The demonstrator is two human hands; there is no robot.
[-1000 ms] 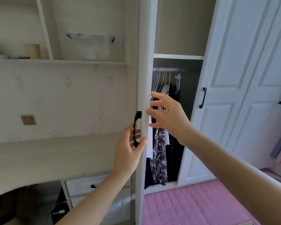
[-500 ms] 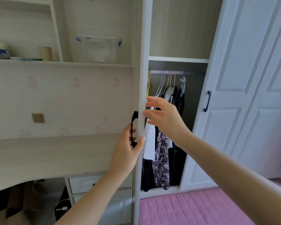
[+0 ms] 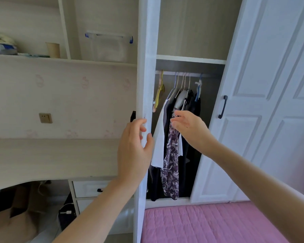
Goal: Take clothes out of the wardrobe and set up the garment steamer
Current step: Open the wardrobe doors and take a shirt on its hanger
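The wardrobe's left door [image 3: 147, 71] stands open edge-on, its black handle [image 3: 132, 116] just showing. My left hand [image 3: 133, 146] rests on the door's edge below the handle, fingers and thumb loosely spread. My right hand [image 3: 189, 128] reaches into the opening with relaxed fingers, right in front of the hanging clothes and holding nothing. On the rail [image 3: 181, 73] hang a white garment [image 3: 159, 137], a purple patterned garment [image 3: 171, 165] and dark clothes [image 3: 194, 106]. An empty yellow hanger [image 3: 159, 92] hangs at the left. No steamer is in view.
The wardrobe's right door [image 3: 235, 120] with a black handle [image 3: 222, 106] is shut. A pink quilted bed [image 3: 209, 223] lies below. At left are a desk [image 3: 51, 158], drawers [image 3: 91, 187], shelves with a clear box [image 3: 109, 45] and bags under the desk.
The left door has swung wider open. My left hand let go of the handle and moved onto the door's edge. My right hand left the door and moved in toward the clothes.
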